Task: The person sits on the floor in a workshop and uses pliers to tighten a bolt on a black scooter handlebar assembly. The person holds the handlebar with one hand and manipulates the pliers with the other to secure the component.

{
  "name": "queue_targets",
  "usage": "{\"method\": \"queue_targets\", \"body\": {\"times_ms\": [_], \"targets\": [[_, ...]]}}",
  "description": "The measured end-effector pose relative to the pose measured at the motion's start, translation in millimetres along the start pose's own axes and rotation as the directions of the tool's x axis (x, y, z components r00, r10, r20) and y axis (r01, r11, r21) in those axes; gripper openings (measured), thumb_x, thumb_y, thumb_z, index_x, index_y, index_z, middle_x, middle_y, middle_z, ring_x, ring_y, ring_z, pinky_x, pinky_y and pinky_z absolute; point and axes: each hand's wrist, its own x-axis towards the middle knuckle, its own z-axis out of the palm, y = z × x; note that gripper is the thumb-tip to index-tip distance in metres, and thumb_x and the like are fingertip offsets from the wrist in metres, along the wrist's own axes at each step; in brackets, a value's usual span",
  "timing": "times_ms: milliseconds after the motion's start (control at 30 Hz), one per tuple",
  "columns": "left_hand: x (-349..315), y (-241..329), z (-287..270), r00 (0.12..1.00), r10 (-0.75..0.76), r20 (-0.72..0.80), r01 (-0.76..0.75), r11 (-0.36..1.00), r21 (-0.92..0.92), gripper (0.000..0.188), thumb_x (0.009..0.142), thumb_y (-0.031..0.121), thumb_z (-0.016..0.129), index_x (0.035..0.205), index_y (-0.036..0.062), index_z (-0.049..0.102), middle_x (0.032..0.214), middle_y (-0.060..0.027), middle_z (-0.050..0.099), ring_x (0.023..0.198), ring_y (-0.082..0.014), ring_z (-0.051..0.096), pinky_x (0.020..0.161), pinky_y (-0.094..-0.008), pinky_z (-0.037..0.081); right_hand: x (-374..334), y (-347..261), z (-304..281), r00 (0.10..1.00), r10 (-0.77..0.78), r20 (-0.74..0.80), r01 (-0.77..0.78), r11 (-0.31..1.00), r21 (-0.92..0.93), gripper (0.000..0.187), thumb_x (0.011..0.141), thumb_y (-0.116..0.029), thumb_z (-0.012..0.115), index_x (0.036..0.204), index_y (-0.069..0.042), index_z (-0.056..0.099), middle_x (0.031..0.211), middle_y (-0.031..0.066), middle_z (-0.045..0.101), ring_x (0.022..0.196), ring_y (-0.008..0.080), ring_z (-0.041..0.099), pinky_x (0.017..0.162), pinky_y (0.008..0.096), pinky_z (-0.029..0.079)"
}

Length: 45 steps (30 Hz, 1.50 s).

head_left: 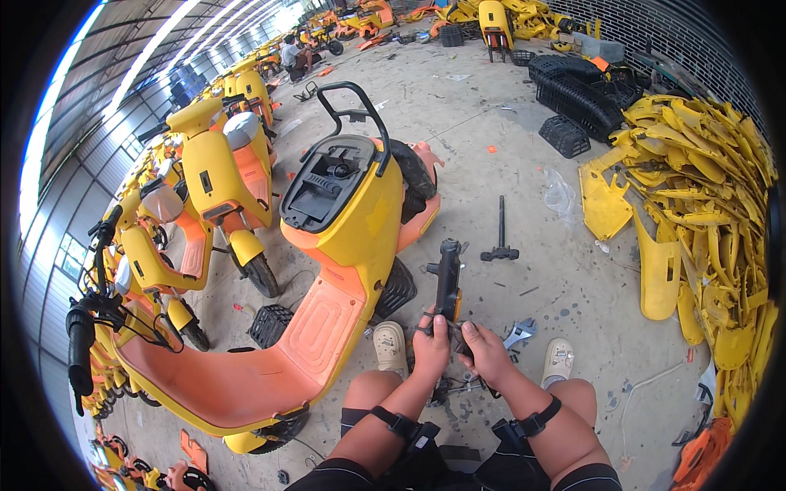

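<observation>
I am crouching with both hands together in front of me. My left hand is closed round the lower end of a black tubular part, which points away from me and carries an orange reflector-like piece. Close beside it, my right hand is closed on a small dark piece at the same end; its shape is mostly hidden by the fingers. An adjustable wrench lies on the floor just right of my right hand. Below the hands, more metal parts are partly covered by my wrists.
A partly stripped yellow-and-orange scooter stands at my left, with rows of scooters behind it. Ahead lies a black T-shaped stem. Yellow panels are heaped at right, near black baskets. A person sits far off.
</observation>
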Motion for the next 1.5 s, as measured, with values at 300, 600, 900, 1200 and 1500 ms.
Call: {"method": "queue_targets", "body": {"times_ms": [300, 600, 900, 1200, 1500], "targets": [[0, -1, -2, 0.991, -0.054, 0.119, 0.058, 0.998, -0.037, 0.043, 0.104, 0.027, 0.054, 0.139, 0.0031, 0.05, 0.093, -0.0009, 0.062, 0.079, -0.0076, 0.053, 0.071, -0.0246, 0.046, 0, -4, -8, 0.999, 0.023, -0.03, -0.026, 0.991, -0.13, 0.046, 0.104, -0.05, 0.045, 0.094, -0.006, 0.055, 0.061, 0.0009, 0.052, 0.046, 0.0088, 0.045, 0.043, 0.0243, 0.036], [-2, -10, -6, 0.921, -0.235, 0.31, 0.293, 0.944, -0.155, 0.054, 0.101, 0.032, 0.061, 0.144, 0.0057, 0.041, 0.099, -0.0014, 0.058, 0.084, -0.0071, 0.05, 0.072, -0.0235, 0.043, 8, 10, -26, 0.981, -0.08, -0.177, 0.026, 0.958, -0.287, 0.048, 0.101, -0.047, 0.055, 0.107, 0.0, 0.056, 0.087, 0.0084, 0.063, 0.074, 0.0147, 0.06, 0.065, 0.0294, 0.049], [-11, 2, -1, 0.921, -0.24, 0.306, 0.265, 0.963, -0.044, 0.052, 0.1, 0.032, 0.062, 0.141, 0.0071, 0.042, 0.095, -0.0032, 0.063, 0.083, -0.0075, 0.054, 0.072, -0.0241, 0.045, 3, 8, -28, 0.957, -0.232, -0.171, 0.145, 0.9, -0.411, 0.039, 0.101, -0.038, 0.056, 0.108, 0.001, 0.055, 0.092, 0.0117, 0.066, 0.085, 0.0176, 0.062, 0.077, 0.0333, 0.049], [-11, -14, 0, 0.896, -0.315, 0.312, 0.381, 0.907, -0.179, 0.05, 0.105, 0.031, 0.052, 0.148, 0.0097, 0.04, 0.098, -0.0007, 0.06, 0.083, -0.007, 0.052, 0.072, -0.0244, 0.044, 6, 13, -29, 0.948, -0.26, -0.184, 0.154, 0.879, -0.451, 0.04, 0.099, -0.039, 0.059, 0.1, 0.001, 0.058, 0.081, 0.0074, 0.063, 0.074, 0.0156, 0.057, 0.069, 0.0323, 0.046], [-11, -5, -4, 0.84, -0.297, 0.454, 0.441, 0.861, -0.253, 0.053, 0.107, 0.039, 0.044, 0.151, 0.0101, 0.036, 0.116, -0.0041, 0.059, 0.103, -0.0121, 0.055, 0.09, -0.0273, 0.045, 12, 11, -40, 0.956, -0.209, -0.205, 0.114, 0.911, -0.397, 0.04, 0.096, -0.04, 0.065, 0.094, 0.0, 0.061, 0.077, 0.0048, 0.062, 0.071, 0.0116, 0.054, 0.065, 0.0304, 0.044]]}}
